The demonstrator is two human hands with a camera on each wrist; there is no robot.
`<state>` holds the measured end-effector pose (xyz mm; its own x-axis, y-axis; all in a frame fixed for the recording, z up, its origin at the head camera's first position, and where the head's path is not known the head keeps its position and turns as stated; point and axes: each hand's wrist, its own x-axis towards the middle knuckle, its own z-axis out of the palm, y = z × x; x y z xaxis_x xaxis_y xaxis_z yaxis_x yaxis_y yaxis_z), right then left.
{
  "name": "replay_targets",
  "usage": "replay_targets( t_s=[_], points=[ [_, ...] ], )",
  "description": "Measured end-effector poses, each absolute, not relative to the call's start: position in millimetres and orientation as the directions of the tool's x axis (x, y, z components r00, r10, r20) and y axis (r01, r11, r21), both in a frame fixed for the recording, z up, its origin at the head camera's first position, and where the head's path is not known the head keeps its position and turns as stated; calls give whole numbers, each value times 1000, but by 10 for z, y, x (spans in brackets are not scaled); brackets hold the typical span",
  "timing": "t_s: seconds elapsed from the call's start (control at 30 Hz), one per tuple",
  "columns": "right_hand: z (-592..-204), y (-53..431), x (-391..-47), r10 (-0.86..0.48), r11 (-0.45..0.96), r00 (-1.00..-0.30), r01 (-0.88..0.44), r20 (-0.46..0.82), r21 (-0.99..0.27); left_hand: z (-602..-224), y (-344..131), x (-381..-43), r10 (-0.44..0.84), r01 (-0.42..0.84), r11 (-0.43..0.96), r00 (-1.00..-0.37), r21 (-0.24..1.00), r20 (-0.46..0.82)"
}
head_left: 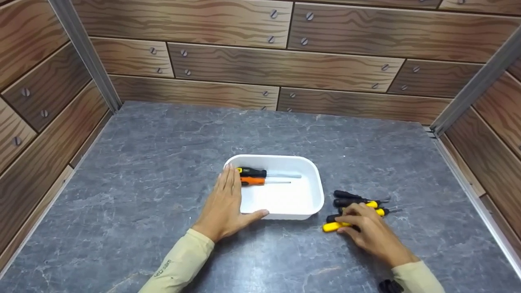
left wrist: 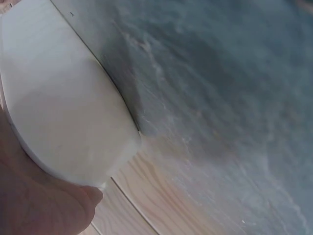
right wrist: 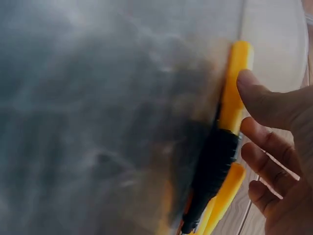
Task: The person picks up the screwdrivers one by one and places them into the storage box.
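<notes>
A white plastic tray [head_left: 285,214] sits in front of me, holding a black-and-yellow screwdriver [head_left: 252,172] and an orange-and-black screwdriver [head_left: 253,181] side by side along its far side. My left hand [head_left: 224,207] rests on the tray's left end, fingers straight along the rim and thumb at the near edge. To the right of the tray, my right hand [head_left: 368,228] pinches the yellow handle of a yellow-and-black screwdriver [right wrist: 235,88] between thumb and fingers. That screwdriver is the nearest of a small pile, partly hidden under the hand.
Several more screwdrivers lie in the pile, among them a black one [head_left: 346,194] at its far side and a black-and-yellow one [head_left: 350,202]. The grey marbled table [head_left: 183,138] is bounded by wood-patterned walls [head_left: 228,65] at the back and both sides.
</notes>
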<state>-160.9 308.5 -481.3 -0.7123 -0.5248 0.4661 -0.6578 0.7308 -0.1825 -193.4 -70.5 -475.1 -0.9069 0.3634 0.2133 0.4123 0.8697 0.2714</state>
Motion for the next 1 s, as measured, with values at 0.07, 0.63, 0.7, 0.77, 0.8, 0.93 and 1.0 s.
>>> replay_targets(
  t_s=[0.07, 0.63, 0.7, 0.77, 0.8, 0.93, 1.0],
  points=[
    [-4821, 3081, -1607, -544, 720, -684, -678, 485, -148, -4754, -700, -1936, 366, 414, 868, -906, 272, 213],
    [-4800, 2988, -1640, -573, 749, -728, -652, 377, -121, -4744, -718, -1927, 360, 405, 874, -911, 269, 202],
    [-4800, 2976, -1650, -578, 747, -727, -654, 372, -119, -4739, -723, -1926, 360, 407, 874, -909, 264, 209],
    [-4801, 2972, -1656, -584, 744, -717, -661, 379, -104, -4734, -721, -1928, 361, 409, 875, -908, 260, 212],
    [-4802, 2973, -1659, -588, 741, -709, -665, 390, -91, -4733, -719, -1930, 362, 411, 874, -907, 259, 215],
    [-4799, 2977, -1674, -599, 718, -652, -695, 464, -50, -4737, -697, -1940, 365, 415, 873, -905, 257, 220],
    [-4786, 2972, -1689, -599, 701, -620, -712, 506, -43, -4741, -690, -1940, 365, 415, 873, -904, 257, 222]
  ],
)
